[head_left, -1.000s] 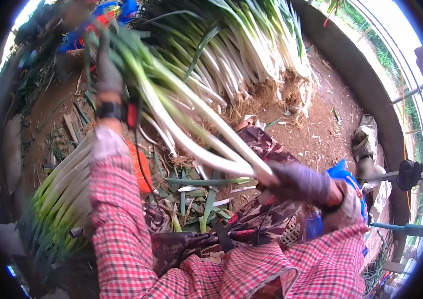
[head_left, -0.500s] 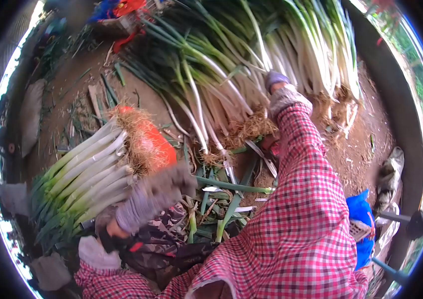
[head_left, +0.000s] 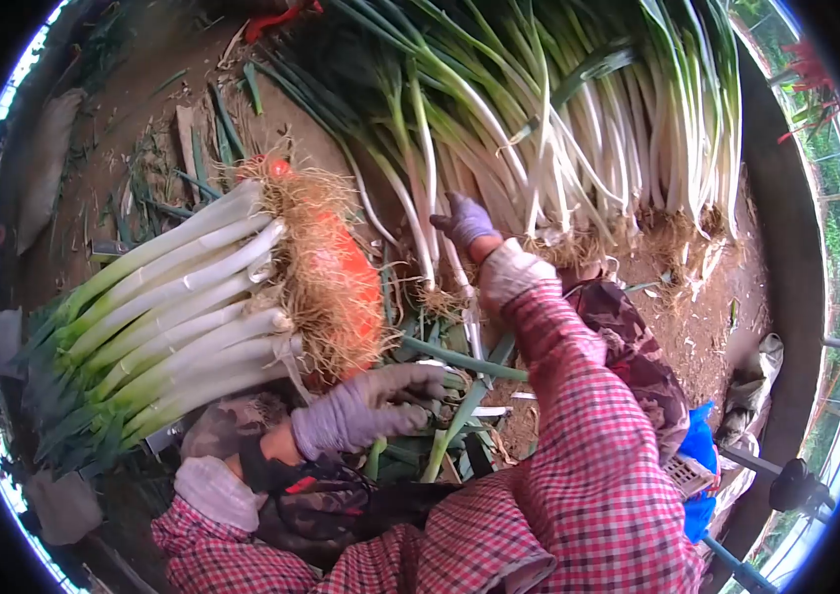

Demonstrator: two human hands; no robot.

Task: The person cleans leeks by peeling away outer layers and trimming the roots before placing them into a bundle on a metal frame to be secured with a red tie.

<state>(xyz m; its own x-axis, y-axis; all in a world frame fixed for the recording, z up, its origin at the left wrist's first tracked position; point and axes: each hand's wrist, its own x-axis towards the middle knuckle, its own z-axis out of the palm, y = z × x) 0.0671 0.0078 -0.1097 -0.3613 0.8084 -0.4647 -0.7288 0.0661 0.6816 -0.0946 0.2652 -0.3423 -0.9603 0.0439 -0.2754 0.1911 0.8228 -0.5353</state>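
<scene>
My left hand [head_left: 370,404], in a dirty grey-lilac glove, is just below the roots of a stack of large green onions [head_left: 177,297]. Its fingers stretch to the right with nothing between them. The stack's shaggy roots overlap an orange-red object [head_left: 352,267]. My right hand [head_left: 466,220], gloved in lilac, reaches out over the front of a big heap of green onions [head_left: 578,148]. Its fingers are apart, the tips right at the white stalk [head_left: 427,233] of one loose onion. No onion is lifted by either hand.
Cut leaves and trimmings [head_left: 440,426] litter the ground in front of me. A blue bag and a pale plastic crate [head_left: 687,475] stand at the right. A low dark wall [head_left: 791,188] runs along the right side, with a crumpled sack [head_left: 751,386] beside it.
My right hand has moved left along the heap's root end, off the stalks it was at. My left hand, blurred before, has shifted slightly down from the stack's roots. The camera view has tilted.
</scene>
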